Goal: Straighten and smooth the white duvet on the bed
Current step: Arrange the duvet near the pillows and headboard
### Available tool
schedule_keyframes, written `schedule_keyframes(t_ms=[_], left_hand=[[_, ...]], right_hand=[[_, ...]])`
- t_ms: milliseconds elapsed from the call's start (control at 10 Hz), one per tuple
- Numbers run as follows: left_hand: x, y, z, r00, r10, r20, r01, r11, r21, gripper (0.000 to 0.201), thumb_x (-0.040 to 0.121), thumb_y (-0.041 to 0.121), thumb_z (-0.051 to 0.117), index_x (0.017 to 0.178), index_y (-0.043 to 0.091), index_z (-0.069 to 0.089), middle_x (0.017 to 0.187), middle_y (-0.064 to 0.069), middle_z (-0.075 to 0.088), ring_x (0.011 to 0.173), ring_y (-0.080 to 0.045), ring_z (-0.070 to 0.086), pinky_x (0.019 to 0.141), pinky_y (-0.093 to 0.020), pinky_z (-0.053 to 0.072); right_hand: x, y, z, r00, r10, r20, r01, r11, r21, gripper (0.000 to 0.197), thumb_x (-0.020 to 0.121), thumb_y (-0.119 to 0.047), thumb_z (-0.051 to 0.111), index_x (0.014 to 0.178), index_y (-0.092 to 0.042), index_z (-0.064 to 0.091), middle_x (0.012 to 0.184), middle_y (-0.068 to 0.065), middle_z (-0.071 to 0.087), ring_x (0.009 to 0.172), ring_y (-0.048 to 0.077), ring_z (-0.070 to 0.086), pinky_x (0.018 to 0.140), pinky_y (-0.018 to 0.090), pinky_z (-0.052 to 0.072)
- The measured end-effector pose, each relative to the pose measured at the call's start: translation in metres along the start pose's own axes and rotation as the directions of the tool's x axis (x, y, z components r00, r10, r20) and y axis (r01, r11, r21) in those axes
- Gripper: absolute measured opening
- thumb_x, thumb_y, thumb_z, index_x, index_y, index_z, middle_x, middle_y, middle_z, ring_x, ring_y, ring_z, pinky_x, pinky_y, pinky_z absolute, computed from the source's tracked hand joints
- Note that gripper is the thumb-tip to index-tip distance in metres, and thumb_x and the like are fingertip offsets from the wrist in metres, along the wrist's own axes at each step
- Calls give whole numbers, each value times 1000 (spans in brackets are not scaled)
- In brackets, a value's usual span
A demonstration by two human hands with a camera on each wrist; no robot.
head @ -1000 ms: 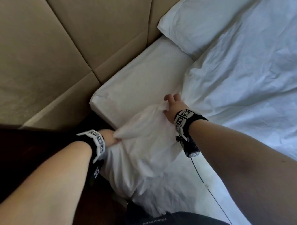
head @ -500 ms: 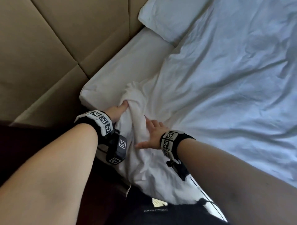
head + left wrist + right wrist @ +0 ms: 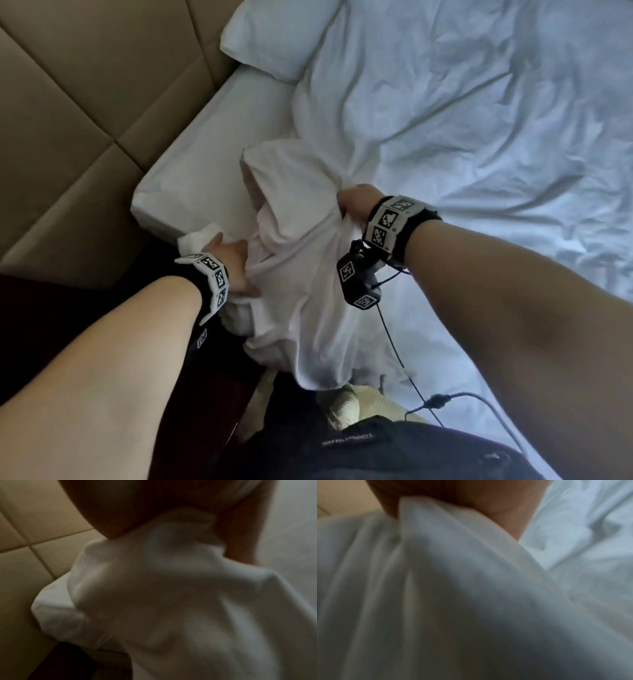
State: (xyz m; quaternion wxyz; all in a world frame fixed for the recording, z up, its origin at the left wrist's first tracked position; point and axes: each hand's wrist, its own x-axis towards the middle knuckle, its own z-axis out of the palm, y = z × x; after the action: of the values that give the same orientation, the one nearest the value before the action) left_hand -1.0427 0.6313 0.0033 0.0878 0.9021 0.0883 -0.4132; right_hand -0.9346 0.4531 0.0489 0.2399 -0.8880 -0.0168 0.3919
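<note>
The white duvet [image 3: 462,113] lies wrinkled over most of the bed, and its near corner [image 3: 301,260] is bunched up and hangs over the bed's edge. My left hand [image 3: 233,263] grips the bunched fabric low at the edge. Further right and higher, my right hand [image 3: 356,202] clutches a fold of the same corner. In the left wrist view the cloth [image 3: 163,595] fills the frame under my fingers [image 3: 240,534]. The right wrist view shows a fold [image 3: 453,561] drawn up into my hand [image 3: 496,504].
A white pillow [image 3: 277,34] lies at the bed's head by the tan padded headboard [image 3: 85,102]. Bare mattress sheet [image 3: 212,144] shows left of the duvet. A black cable [image 3: 394,342] hangs from my right wrist. Dark floor and a pale shoe [image 3: 342,407] lie below.
My right hand has gone from resting open on the cloth to gripping a fold, further right and higher. The left hand has slid lower along the corner. The corner is lifted and more bunched.
</note>
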Motion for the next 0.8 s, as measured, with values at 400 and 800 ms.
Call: schedule_keyframes(t_ms=[400,800], left_hand=[[-111,37,-27,914,-222,-340,2,840,-543,51,101,32,39,145,6,34,151,-19,33,138,-32,34,112,-32,26],[-190,-60,-75,700,-505,-505,263,839,-476,48,98,34,46,122,-6,58,125,-28,56,116,-42,53,91,-40,40]], right_hand=[[-99,91,103,940,-293,173,314,943,-108,115,70,-57,73,149,-35,-6,152,12,20,133,35,38,109,49,37],[-92,-62,130,826,-564,-24,564,826,-1,85,89,-9,48,152,-31,-5,134,23,45,114,39,54,94,38,44]])
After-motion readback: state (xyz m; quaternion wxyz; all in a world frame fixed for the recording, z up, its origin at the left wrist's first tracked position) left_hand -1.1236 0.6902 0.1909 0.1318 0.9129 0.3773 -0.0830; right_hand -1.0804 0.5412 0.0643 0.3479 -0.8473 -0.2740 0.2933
